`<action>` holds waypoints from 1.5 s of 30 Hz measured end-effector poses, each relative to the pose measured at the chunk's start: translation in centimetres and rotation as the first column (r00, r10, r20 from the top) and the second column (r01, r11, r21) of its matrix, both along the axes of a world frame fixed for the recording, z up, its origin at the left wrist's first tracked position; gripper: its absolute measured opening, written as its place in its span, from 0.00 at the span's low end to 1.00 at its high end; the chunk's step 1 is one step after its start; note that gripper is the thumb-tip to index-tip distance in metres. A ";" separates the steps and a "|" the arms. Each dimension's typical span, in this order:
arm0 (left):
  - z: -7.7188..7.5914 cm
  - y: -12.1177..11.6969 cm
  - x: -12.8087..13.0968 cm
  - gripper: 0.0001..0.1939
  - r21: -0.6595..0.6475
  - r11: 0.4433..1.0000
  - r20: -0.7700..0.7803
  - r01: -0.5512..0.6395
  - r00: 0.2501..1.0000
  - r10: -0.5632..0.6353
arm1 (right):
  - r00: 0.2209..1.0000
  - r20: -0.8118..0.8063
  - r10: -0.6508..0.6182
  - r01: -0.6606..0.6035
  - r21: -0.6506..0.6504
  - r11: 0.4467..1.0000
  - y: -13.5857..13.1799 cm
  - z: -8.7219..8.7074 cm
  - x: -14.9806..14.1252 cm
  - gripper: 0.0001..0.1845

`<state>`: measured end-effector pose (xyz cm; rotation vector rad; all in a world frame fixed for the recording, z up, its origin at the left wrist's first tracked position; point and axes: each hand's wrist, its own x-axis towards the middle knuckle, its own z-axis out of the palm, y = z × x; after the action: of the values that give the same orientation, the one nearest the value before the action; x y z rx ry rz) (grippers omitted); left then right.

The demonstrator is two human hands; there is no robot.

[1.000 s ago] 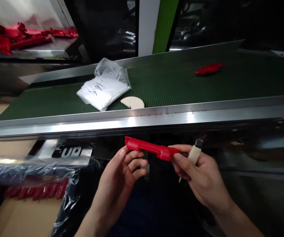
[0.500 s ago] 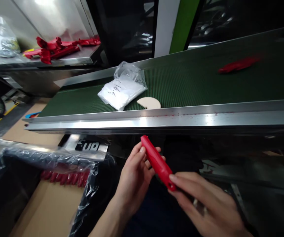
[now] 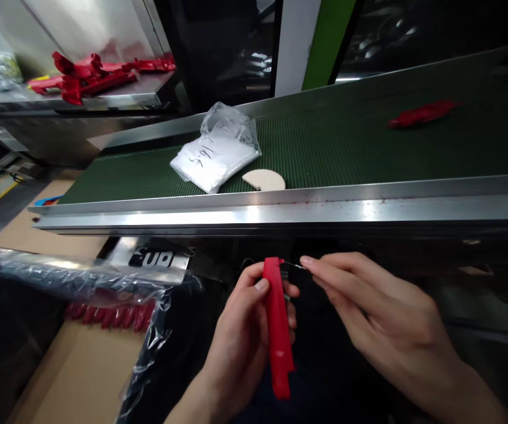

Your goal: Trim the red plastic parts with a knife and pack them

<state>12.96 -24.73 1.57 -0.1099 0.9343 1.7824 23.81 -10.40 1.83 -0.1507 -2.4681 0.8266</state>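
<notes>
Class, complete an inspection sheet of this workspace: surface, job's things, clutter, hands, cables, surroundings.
Surface: green belt, metal-edged.
Job's things: handheld red part; thin blade at its top end.
Clutter: white bag, cream piece and blurred red item on the belt.
Hands: left hand grips the handheld red part; right hand holds the thin blade.
Cables: nothing clearly seen.
Surroundings: plastic-lined box, metal shelf, both bearing red pieces.

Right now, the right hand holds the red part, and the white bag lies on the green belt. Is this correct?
Not quite: the head view shows the left hand holding the red part; the white bag lies on the green belt.
</notes>
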 end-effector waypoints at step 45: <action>0.9 0.1 -0.9 0.08 -0.029 0.999 -0.004 0.037 0.999 -0.037 | 0.991 0.041 0.130 -0.136 0.247 0.959 -1.3 0.9 1.1 0.20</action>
<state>12.07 -24.58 2.52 -0.1062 0.9601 1.7363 24.88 -11.73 2.75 0.0979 -2.6015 0.5623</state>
